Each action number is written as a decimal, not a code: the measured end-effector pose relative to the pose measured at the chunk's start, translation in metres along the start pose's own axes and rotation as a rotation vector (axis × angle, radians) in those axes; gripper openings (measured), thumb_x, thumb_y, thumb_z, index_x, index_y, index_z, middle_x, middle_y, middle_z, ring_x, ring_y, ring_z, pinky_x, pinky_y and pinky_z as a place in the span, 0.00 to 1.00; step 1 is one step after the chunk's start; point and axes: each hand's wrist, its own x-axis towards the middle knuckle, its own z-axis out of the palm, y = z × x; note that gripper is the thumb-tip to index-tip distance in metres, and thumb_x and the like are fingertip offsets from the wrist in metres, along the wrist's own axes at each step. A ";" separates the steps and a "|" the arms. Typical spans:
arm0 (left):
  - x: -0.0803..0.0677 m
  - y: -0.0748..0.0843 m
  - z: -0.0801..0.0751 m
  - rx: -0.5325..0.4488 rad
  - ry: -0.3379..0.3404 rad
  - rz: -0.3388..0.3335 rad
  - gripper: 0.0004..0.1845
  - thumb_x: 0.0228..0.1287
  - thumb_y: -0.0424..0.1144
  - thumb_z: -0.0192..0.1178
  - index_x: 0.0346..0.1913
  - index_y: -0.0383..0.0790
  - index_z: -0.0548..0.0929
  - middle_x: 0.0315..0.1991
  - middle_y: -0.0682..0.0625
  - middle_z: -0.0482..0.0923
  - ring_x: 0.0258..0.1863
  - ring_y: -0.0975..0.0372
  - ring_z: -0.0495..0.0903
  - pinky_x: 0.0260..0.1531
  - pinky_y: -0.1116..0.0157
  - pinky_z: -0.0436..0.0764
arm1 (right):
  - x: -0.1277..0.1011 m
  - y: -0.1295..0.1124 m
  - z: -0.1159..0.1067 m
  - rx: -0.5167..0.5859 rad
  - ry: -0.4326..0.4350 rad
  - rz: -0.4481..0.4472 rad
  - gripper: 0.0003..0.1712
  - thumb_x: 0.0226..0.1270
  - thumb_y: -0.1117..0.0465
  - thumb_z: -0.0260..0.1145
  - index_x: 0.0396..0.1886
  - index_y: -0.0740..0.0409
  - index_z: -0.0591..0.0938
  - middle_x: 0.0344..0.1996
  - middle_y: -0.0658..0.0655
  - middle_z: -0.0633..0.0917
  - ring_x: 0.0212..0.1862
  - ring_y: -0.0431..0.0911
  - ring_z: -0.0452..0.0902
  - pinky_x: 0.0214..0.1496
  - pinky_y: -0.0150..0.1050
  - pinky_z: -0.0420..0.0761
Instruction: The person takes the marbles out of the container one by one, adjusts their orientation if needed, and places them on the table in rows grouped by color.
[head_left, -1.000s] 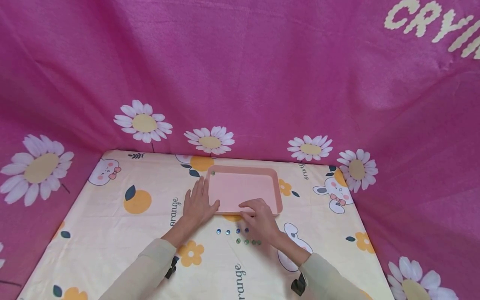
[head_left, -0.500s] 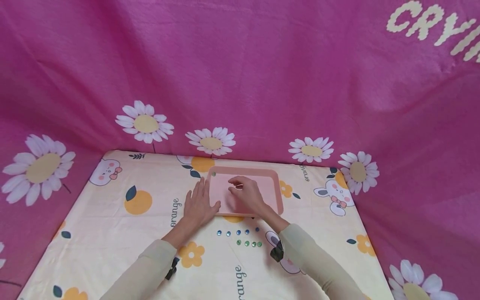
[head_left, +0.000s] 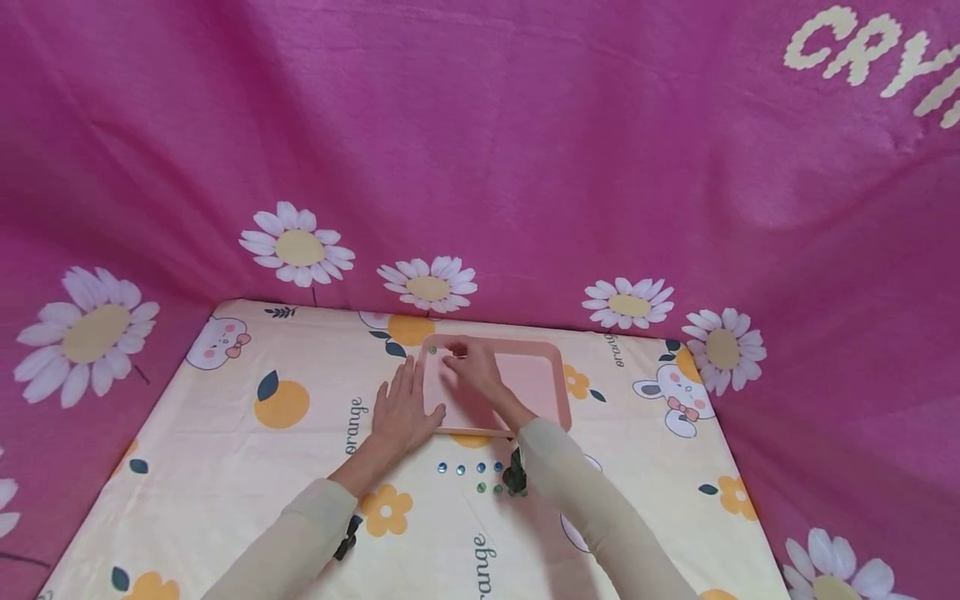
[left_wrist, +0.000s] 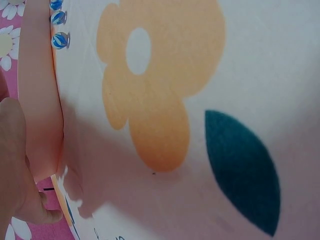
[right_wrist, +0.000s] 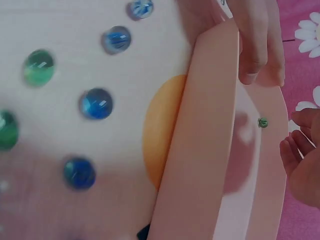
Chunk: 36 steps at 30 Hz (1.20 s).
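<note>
Left hand (head_left: 401, 408) flat, fingers straight, on tray's (head_left: 540, 379) left edge; right hand (head_left: 468, 367) over tray's far-left corner near green marble (right_wrist: 262, 122), grip unclear.

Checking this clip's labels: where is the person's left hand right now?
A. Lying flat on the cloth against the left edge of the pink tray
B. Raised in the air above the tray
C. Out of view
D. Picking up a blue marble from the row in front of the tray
A: the head view shows the left hand spread flat on the cloth, its thumb against the left edge of the pink tray, away from the marbles.
</note>
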 end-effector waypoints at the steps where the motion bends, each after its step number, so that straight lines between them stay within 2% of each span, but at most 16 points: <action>1: 0.000 0.000 0.000 0.003 -0.002 -0.003 0.53 0.65 0.62 0.57 0.80 0.38 0.43 0.80 0.41 0.44 0.77 0.48 0.47 0.71 0.42 0.52 | 0.002 -0.001 0.002 -0.012 0.001 0.008 0.14 0.62 0.69 0.71 0.48 0.66 0.86 0.43 0.61 0.88 0.46 0.52 0.85 0.52 0.42 0.83; 6: 0.000 0.000 0.000 0.004 -0.002 -0.011 0.53 0.64 0.62 0.57 0.80 0.38 0.44 0.80 0.41 0.43 0.77 0.48 0.46 0.71 0.43 0.51 | 0.010 -0.007 0.008 0.009 0.002 0.086 0.14 0.64 0.67 0.71 0.50 0.64 0.85 0.44 0.60 0.87 0.46 0.51 0.83 0.52 0.43 0.82; 12: 0.001 -0.001 0.003 0.001 -0.003 -0.005 0.53 0.64 0.62 0.57 0.80 0.38 0.44 0.80 0.41 0.44 0.77 0.48 0.47 0.71 0.42 0.52 | 0.015 -0.006 0.017 0.051 -0.004 0.168 0.14 0.66 0.66 0.69 0.51 0.63 0.85 0.43 0.59 0.87 0.44 0.49 0.81 0.48 0.40 0.83; 17: 0.002 -0.003 0.003 0.014 0.013 0.009 0.52 0.65 0.62 0.56 0.80 0.37 0.46 0.80 0.41 0.45 0.77 0.48 0.49 0.71 0.43 0.55 | 0.015 -0.003 0.025 0.058 0.020 0.168 0.16 0.64 0.70 0.70 0.52 0.66 0.85 0.41 0.61 0.87 0.43 0.50 0.83 0.46 0.40 0.83; 26: 0.002 -0.003 0.001 0.034 0.017 0.021 0.51 0.66 0.62 0.54 0.80 0.37 0.45 0.79 0.40 0.46 0.77 0.49 0.50 0.71 0.44 0.55 | 0.016 0.002 0.036 0.039 0.017 0.167 0.17 0.61 0.71 0.70 0.50 0.66 0.86 0.42 0.61 0.87 0.46 0.52 0.81 0.54 0.44 0.81; 36: 0.001 -0.004 0.003 0.016 0.024 0.007 0.51 0.65 0.62 0.55 0.80 0.39 0.45 0.80 0.42 0.45 0.77 0.49 0.49 0.71 0.43 0.54 | 0.021 0.003 0.046 0.013 0.011 0.211 0.10 0.66 0.69 0.66 0.44 0.60 0.88 0.35 0.55 0.84 0.40 0.49 0.76 0.47 0.41 0.81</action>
